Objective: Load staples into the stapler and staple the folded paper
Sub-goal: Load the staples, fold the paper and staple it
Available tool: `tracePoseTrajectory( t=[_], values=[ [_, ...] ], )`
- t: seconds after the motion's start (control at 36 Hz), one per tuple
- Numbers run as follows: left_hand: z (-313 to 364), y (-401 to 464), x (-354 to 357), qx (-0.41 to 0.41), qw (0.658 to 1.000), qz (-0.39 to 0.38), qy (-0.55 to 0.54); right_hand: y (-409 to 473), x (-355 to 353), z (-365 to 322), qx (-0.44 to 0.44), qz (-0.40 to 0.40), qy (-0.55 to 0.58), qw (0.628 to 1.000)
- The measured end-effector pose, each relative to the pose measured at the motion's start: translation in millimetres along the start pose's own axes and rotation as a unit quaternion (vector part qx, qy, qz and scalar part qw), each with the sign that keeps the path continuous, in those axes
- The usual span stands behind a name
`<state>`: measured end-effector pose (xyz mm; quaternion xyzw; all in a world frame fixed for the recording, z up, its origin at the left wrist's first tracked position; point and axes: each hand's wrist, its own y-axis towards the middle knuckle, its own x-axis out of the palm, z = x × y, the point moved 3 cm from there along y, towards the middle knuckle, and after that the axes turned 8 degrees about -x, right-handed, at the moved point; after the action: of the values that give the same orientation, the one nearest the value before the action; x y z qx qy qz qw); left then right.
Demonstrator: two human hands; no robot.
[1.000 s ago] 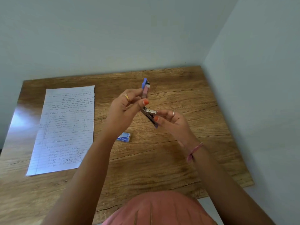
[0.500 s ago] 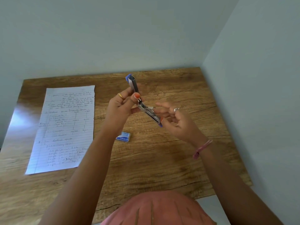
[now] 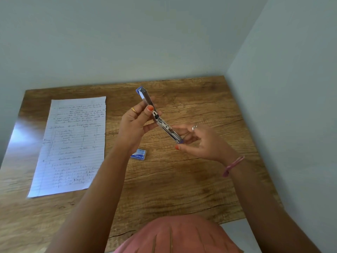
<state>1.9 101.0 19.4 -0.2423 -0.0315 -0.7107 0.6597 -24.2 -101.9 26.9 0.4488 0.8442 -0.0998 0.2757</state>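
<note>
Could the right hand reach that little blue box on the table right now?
Probably yes: the staple box lies uncovered near the right hand, though that hand is busy holding the stapler.

both forearms raised, left grip point(image 3: 135, 123) clamped thumb against fingers, right grip point(image 3: 202, 143) pinching with loosely curled fingertips.

Light was soft and even, shadows barely there. A white glare patch washed out the left side of the surface point(image 3: 182, 189) beside the paper point(image 3: 73, 143). Handwriting was too soft to read, and the wide-angle lens bent the edges.
</note>
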Motion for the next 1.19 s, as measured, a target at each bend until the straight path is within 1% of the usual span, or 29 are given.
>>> tracePoseTrajectory(
  t=[0.17, 0.28, 0.39, 0.67, 0.89, 1.0, 1.06, 1.11, 1.19],
  values=[
    [-0.4, 0.1, -1.2, 0.003, 1.0, 0.0, -0.009, -4.6, -1.2, 3.7, 0.009, 0.043, 0.056, 0.997],
    [-0.2, -0.7, -1.3, 0.011, 1.0, 0.0, -0.008, -5.0, -1.5, 3.4, 0.008, 0.054, 0.068, 0.996],
    [1.6, -3.1, 0.3, 0.022, 1.0, -0.009, -0.009, -4.5, -2.1, 4.3, -0.006, 0.054, 0.048, 0.997],
    [10.5, -7.9, 7.2, 0.047, 0.998, -0.03, 0.011, 0.2, 1.3, -0.2, -0.057, 0.038, -0.063, 0.996],
    [8.6, -7.1, 7.0, 0.042, 0.999, -0.029, 0.01, 2.9, 1.0, 2.9, -0.043, 0.014, -0.092, 0.995],
    [5.7, -7.4, 7.2, 0.044, 0.999, -0.027, 0.005, 3.2, 1.8, 4.1, -0.044, 0.016, -0.074, 0.996],
    [4.5, -7.3, 5.7, 0.044, 0.999, -0.022, -0.005, 1.8, 1.8, 4.9, -0.038, 0.036, -0.042, 0.998],
    [4.0, -7.2, 3.5, 0.044, 0.999, -0.019, -0.021, -1.5, 2.3, 7.8, -0.022, 0.073, 0.035, 0.996],
    [1.5, -7.5, -0.1, 0.04, 0.998, -0.016, -0.04, -6.9, 4.5, 13.9, 0.009, 0.129, 0.166, 0.978]
  ],
)
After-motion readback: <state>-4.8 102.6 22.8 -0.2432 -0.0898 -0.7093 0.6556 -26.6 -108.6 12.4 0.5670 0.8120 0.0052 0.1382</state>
